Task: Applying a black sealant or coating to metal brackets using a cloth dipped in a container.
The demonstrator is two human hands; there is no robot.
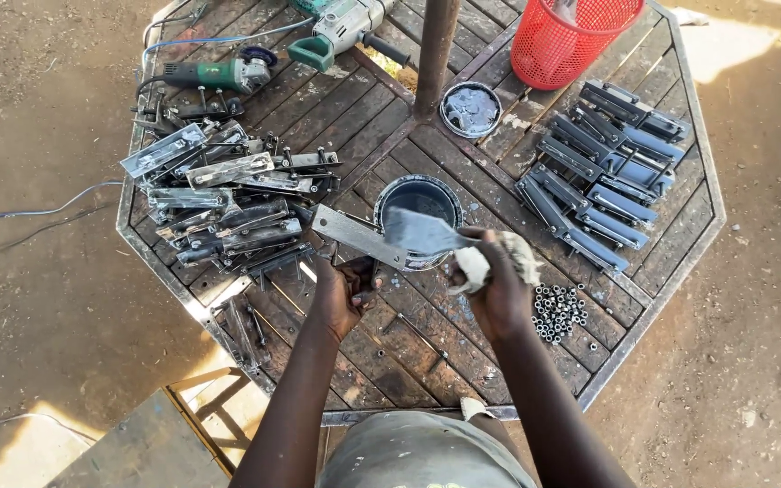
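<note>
Both of your hands are busy over the middle of the octagonal wooden table (pixel 381 357). Your left hand (pixel 345 294) is closed around the lower end of a flat metal bar (pixel 359 237), holding it slantwise so its upper end points toward the heap of unpainted parts. Your right hand (pixel 496 280) is clenched on a paint-smeared brush handle (pixel 474 268), with a pale rag (pixel 524 256) bunched in the same grip; the wide brush head (pixel 419 231) lies across the bar, touching it, just above the open paint can (pixel 419 201). The can stands directly behind the bar, grey paint inside. Near your right wrist lies a small pile of nuts (pixel 559 312). Farther right, a row of grey-painted metal pieces (pixel 603 176) is laid out side by side. On the left sits the heap of bare metal pieces (pixel 223 203). At the far edge you have a green angle grinder (pixel 214 74), a drill (pixel 345 27), the can's lid (pixel 470 108) beside the centre post (pixel 436 50), and a red basket (pixel 567 36).
</note>
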